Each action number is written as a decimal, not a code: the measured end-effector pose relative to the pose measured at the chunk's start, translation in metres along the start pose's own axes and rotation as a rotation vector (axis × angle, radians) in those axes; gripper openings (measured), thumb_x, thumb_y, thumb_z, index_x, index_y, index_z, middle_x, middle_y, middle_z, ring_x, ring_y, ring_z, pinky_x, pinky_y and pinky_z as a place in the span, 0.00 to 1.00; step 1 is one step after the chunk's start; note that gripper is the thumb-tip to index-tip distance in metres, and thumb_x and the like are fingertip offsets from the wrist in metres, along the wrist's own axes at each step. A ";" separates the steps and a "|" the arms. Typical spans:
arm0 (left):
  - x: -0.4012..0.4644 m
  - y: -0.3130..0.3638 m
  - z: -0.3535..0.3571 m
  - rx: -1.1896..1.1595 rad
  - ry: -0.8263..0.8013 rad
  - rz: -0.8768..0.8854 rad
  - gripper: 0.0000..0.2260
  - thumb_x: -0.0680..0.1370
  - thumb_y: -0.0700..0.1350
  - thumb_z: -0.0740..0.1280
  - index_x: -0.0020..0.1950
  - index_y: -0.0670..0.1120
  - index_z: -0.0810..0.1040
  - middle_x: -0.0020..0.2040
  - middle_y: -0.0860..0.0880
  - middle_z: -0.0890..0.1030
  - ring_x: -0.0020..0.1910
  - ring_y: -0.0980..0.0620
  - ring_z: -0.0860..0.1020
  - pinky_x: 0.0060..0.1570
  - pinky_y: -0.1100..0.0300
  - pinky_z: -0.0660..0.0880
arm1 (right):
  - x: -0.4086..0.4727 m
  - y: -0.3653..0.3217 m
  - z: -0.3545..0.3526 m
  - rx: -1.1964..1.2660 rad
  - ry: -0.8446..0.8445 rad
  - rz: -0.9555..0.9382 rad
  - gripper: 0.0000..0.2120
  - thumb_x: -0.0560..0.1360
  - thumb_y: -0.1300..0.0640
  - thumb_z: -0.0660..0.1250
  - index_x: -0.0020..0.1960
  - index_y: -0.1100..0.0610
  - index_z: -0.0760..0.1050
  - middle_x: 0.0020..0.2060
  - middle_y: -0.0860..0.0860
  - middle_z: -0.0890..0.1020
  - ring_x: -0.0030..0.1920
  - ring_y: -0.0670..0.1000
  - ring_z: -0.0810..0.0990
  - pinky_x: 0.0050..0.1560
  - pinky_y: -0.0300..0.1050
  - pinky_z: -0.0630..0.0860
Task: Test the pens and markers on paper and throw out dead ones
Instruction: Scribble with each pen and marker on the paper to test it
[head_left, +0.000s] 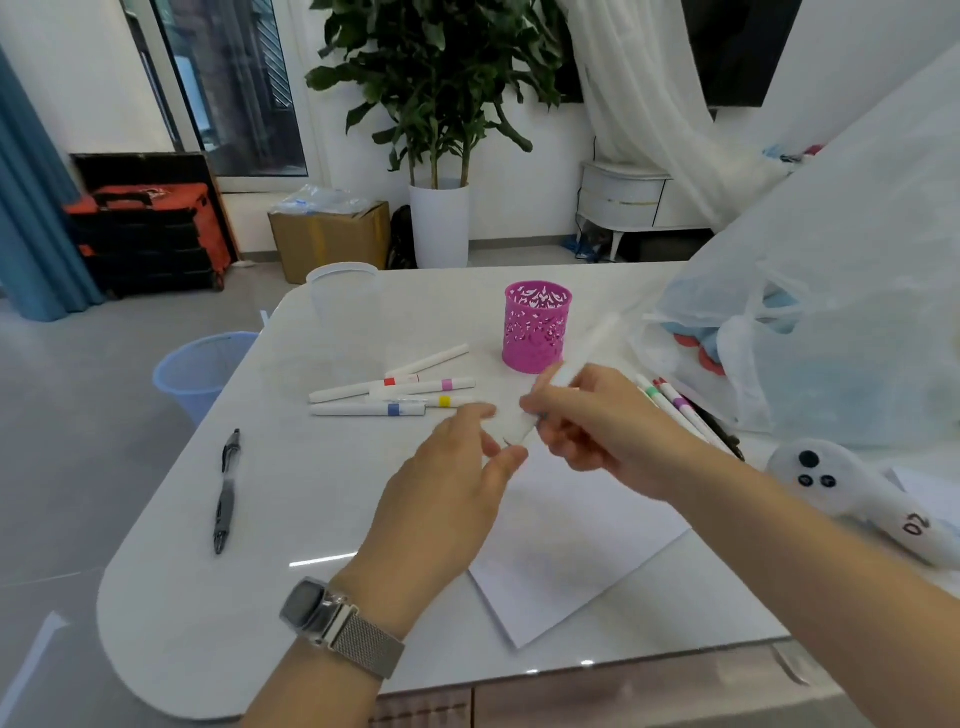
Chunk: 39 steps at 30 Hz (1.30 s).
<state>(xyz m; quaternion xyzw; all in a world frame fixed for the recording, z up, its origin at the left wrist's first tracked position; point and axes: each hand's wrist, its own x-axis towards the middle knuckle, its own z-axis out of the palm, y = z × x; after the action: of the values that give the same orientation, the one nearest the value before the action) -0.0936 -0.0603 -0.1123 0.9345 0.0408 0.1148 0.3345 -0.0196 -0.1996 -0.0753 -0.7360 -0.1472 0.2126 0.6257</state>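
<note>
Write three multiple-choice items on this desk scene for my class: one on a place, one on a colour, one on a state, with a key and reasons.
1. Where does the black pen lie?
A. Inside the holder
B. On the table, left of the hands
C. On the paper

2. What colour is the pen holder?
A. Pink
B. Green
C. Black

3. What is the right hand doing?
A. Resting flat
B. Gripping a white marker
C. Holding the holder

Key: 1 B, it lies alone near the left edge. 2 A, its cut-out wall is pink. 3 B, the fingers curl round the marker above the paper.
</note>
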 end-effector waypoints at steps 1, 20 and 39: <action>-0.003 0.004 0.000 -0.020 -0.020 0.059 0.13 0.80 0.55 0.56 0.63 0.54 0.69 0.51 0.56 0.76 0.45 0.53 0.77 0.49 0.54 0.75 | -0.009 0.000 0.000 0.013 0.015 0.009 0.12 0.74 0.63 0.68 0.34 0.57 0.70 0.25 0.54 0.75 0.23 0.48 0.68 0.21 0.36 0.60; -0.027 0.026 0.009 0.591 0.054 0.363 0.17 0.80 0.53 0.50 0.36 0.49 0.68 0.27 0.55 0.62 0.20 0.54 0.58 0.20 0.65 0.50 | -0.032 0.011 -0.008 0.109 0.069 0.291 0.17 0.73 0.66 0.59 0.28 0.56 0.62 0.17 0.50 0.61 0.18 0.45 0.55 0.16 0.33 0.51; -0.027 -0.012 0.019 0.436 -0.244 0.063 0.13 0.81 0.56 0.48 0.46 0.49 0.62 0.39 0.53 0.70 0.39 0.50 0.74 0.39 0.56 0.68 | 0.029 0.061 -0.023 -0.019 0.380 -0.110 0.14 0.69 0.56 0.76 0.32 0.57 0.71 0.25 0.50 0.77 0.25 0.47 0.72 0.28 0.41 0.69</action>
<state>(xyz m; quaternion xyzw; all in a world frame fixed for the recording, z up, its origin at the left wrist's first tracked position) -0.1153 -0.0669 -0.1394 0.9923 -0.0051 -0.0002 0.1239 0.0136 -0.2158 -0.1359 -0.7597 -0.0683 0.0339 0.6458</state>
